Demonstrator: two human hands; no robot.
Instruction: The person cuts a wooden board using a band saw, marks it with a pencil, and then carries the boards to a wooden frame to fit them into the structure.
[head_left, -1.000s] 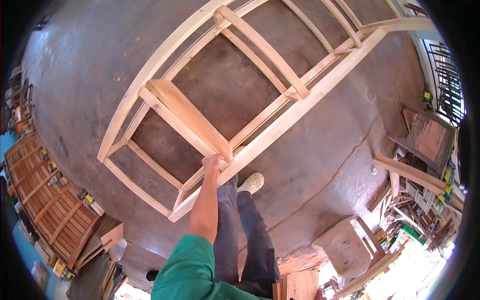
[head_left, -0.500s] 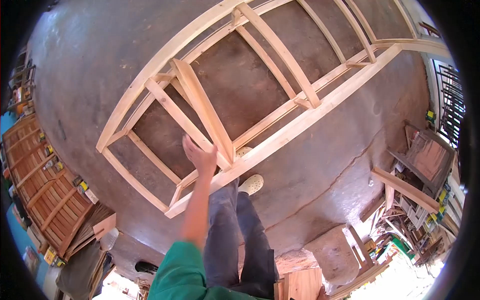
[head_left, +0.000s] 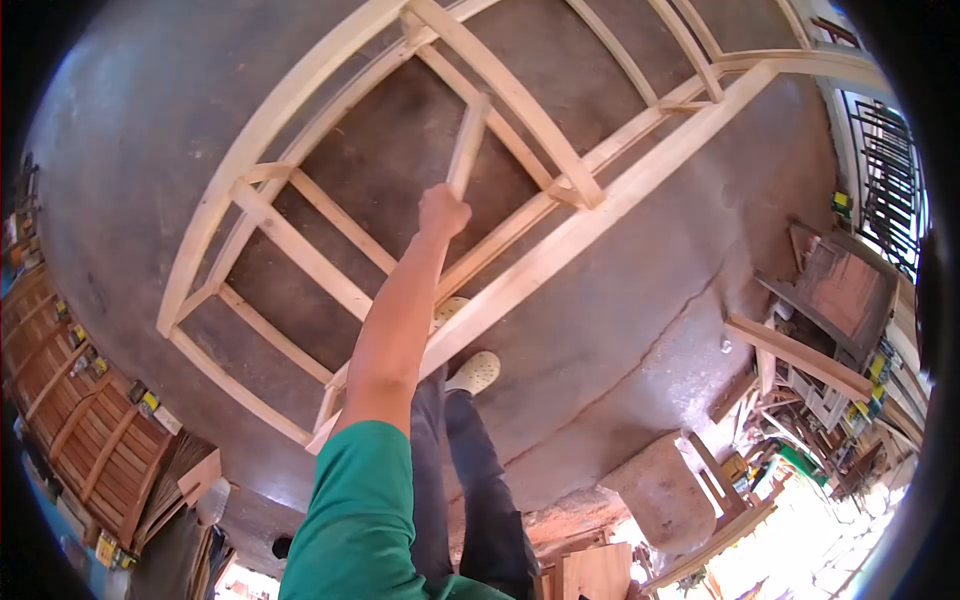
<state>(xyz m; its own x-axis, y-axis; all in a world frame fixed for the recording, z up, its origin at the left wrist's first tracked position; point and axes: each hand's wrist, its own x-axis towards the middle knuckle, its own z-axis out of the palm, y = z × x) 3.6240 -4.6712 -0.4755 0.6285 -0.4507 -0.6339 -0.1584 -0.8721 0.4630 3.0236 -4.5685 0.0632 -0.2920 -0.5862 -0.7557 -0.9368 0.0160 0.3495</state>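
Observation:
My left hand (head_left: 443,211) is closed round a pale wooden plank (head_left: 469,145), which points up and away from me at a slant. The plank appears above a large pale timber frame (head_left: 630,219) lying before me, with long rails and curved crosspieces. My left forearm passes over the near rail and hides part of it. At the bottom edge, right of my legs, is a reddish wooden board (head_left: 597,572). A small dark shape at its right edge may be part of my right hand; its fingers cannot be made out.
My light clogs (head_left: 474,372) stand on the floor by the near rail. A slatted wooden panel (head_left: 85,420) lies at left. To the right are a beam (head_left: 800,357), a dark framed panel (head_left: 840,285) and piled scrap wood. A brown seat-like piece (head_left: 662,492) sits at lower right.
My left hand has moved up and right and closed round the plank, which earlier lay across the frame. The plank is now lifted and turned. The view has shifted slightly.

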